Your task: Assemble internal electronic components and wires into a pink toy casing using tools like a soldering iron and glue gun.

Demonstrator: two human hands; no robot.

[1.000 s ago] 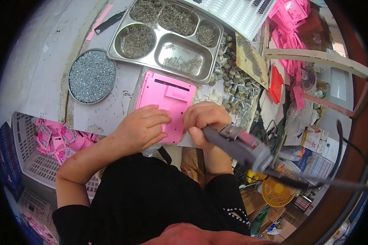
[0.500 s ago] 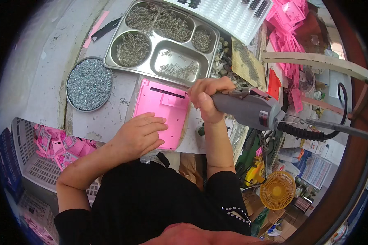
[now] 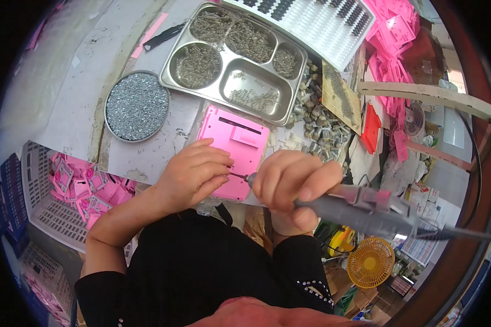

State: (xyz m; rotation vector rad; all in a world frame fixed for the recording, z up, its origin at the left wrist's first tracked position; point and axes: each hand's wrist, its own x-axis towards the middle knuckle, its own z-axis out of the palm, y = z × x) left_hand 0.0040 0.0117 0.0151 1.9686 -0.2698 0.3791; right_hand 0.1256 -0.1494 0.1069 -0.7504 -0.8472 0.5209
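Well, far left, a grey plastic crate with slotted walls [image 3: 53,231] holds a heap of pink plastic parts [image 3: 87,191], below the edge of the whitish worktop [image 3: 131,161]. Next, on that worktop, stands a round grey-rimmed dish [image 3: 126,139] filled with small silvery screws [image 3: 137,106]. Then comes the left hand [image 3: 196,173], its fingers side by side and slightly bent over the left part of a flat rectangular pink plastic panel [image 3: 243,155]; I cannot tell whether the tips pinch anything. The panel lies near the worktop's front edge, with a shiny steel compartment tray [image 3: 245,73] of tiny metal pieces just beyond it. Rightward, the right hand [image 3: 292,182] is curled around the front of a grey powered screwdriver [image 3: 360,210], whose thin dark bit [image 3: 237,175] points left over the panel, its tip close by the left fingertips; whether it touches the panel cannot be told. Beyond sits a white plastic tray with rows of black pieces [image 3: 322,32], and at lower right a round yellow slatted grille [image 3: 370,262]
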